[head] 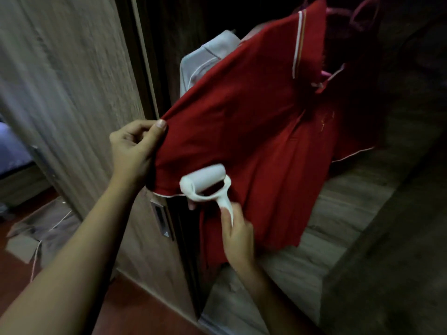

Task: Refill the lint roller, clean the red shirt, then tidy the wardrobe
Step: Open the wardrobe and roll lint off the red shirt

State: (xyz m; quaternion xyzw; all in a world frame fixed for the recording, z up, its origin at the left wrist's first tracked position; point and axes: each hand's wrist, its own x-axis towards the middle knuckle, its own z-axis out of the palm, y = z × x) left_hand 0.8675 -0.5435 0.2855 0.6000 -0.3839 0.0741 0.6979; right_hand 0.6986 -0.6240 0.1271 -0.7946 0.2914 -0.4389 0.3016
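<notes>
The red shirt [251,131] hangs on a pink hanger [338,13] inside the open wardrobe, its white-trimmed collar at the top right. My left hand [135,148] pinches the shirt's left edge and pulls the cloth taut toward me. My right hand [238,234] grips the white handle of the lint roller [205,183]. The roller's white drum lies against the lower left part of the shirt, near the white-edged hem.
A grey garment [205,59] hangs behind the red shirt. The wooden wardrobe door [72,81] stands at the left with a metal handle plate [162,220]. The wardrobe's wooden shelf [326,213] lies below the shirt. Grey cloth [41,233] lies on the red floor at the left.
</notes>
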